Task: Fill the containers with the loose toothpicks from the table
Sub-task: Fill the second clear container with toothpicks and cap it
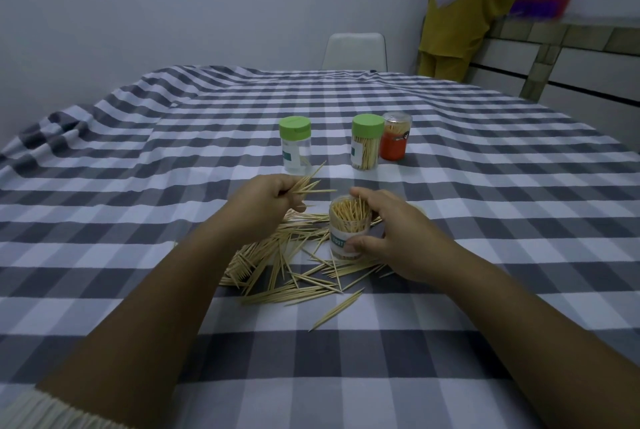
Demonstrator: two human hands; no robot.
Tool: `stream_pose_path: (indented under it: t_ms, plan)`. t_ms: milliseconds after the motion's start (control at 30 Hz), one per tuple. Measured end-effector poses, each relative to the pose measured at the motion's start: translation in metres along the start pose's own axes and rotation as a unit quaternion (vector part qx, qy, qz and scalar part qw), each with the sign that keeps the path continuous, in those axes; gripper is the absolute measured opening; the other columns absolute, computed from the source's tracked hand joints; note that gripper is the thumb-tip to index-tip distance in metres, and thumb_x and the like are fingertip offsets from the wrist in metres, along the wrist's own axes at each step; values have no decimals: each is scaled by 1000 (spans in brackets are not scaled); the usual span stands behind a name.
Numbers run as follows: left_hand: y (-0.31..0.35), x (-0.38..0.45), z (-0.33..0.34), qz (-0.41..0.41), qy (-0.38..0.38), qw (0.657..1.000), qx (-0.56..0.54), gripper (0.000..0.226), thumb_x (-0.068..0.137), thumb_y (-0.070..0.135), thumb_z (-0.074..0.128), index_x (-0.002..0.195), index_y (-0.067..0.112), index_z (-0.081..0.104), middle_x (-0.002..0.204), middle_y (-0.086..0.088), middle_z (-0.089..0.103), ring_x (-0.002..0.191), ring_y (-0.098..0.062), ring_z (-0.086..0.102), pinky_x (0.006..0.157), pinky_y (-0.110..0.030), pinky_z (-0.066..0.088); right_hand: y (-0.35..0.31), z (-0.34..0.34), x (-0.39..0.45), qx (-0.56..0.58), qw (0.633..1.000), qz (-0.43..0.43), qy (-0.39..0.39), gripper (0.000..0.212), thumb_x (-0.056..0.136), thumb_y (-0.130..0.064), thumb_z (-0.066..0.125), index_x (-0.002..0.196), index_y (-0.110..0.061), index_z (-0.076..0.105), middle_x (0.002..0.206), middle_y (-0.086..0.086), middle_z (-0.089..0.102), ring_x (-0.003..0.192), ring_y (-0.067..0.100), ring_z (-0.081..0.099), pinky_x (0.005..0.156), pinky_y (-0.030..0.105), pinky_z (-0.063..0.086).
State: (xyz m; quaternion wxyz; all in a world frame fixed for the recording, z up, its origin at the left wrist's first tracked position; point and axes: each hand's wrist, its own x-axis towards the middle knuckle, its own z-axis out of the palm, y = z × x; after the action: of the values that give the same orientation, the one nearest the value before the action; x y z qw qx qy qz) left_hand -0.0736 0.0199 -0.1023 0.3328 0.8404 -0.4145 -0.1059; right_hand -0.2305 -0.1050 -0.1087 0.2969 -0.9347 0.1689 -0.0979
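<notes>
Mid-fill: left hand (268,201) pinching a bundle of pale wooden toothpicks (310,184) just left of the open clear plastic container (348,229), gripped by right hand (398,238) above the loose pile (287,262); next, tips down into its mouth.

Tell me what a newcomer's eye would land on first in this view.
First, the heap of loose toothpicks on the checked cloth at the centre, between the two forearms. Right above it, the left hand pinches a small bunch of toothpicks, while the right hand grips an open jar packed with upright picks. Farther back stand two green-capped jars and an orange one.
</notes>
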Motion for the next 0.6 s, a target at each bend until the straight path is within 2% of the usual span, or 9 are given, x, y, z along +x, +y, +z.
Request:
stream_pose_path:
  t_ms: [67, 167, 333, 400, 467, 500, 600]
  plan:
    - [-2, 1, 3, -15, -5, 999, -40, 28, 97, 13, 48, 119, 23, 62, 89, 12, 63, 87, -4, 54, 68, -16, 37, 0, 0, 0, 2, 1000, 0, 1, 75, 85, -30, 66, 147, -29, 23, 144, -7, 35, 125, 7, 38, 92, 19, 34]
    - [-4, 3, 5, -22, -21, 998, -46, 29, 97, 10, 47, 120, 21, 63, 92, 9, 63, 82, -1, 52, 67, -19, 38, 0, 1, 0, 2, 1000, 1, 2, 76, 85, -30, 66, 147, -29, 23, 144, -7, 35, 125, 8, 37, 93, 19, 34]
    - [-7, 4, 8, -27, -38, 999, -26, 26, 98, 9, 46, 109, 20, 66, 94, 4, 64, 89, -11, 57, 67, -19, 41, -1, 0, 0, 4, 1000, 1, 2, 75, 85, -30, 66, 147, -30, 22, 144, -7, 34, 126, 8, 37, 93, 19, 34]
    - [-7, 4, 10, -30, -21, 998, -42, 23, 98, 10, 46, 107, 19, 66, 95, 4, 65, 97, -17, 58, 71, -22, 42, -1, 0, 0, 6, 1000, 1, 2, 76, 85, -29, 66, 147, -30, 22, 144, -7, 35, 125, 8, 37, 93, 19, 34]
    - [-7, 5, 11, -34, 6, 998, -56, 20, 98, 13, 47, 98, 17, 67, 99, -4, 68, 98, -25, 60, 71, -25, 42, -1, 0, -1, 8, 1000, 1, 3, 76, 84, -29, 67, 147, -29, 23, 143, -7, 35, 125, 8, 37, 93, 19, 34]
    - [-6, 6, 12, -36, 19, 997, -73, 20, 97, 14, 48, 98, 16, 67, 101, -7, 68, 98, -24, 60, 71, -23, 41, -1, 0, -1, 8, 1000, 0, 3, 77, 84, -29, 67, 147, -29, 23, 143, -7, 35, 125, 8, 37, 94, 19, 34]
    - [0, 5, 14, -27, 48, 979, -195, 15, 96, 13, 52, 98, 19, 66, 97, 4, 69, 92, -5, 61, 73, -17, 41, -1, 0, -1, 11, 1000, 1, 4, 76, 84, -29, 67, 147, -29, 23, 143, -8, 35, 124, 7, 37, 94, 19, 33]
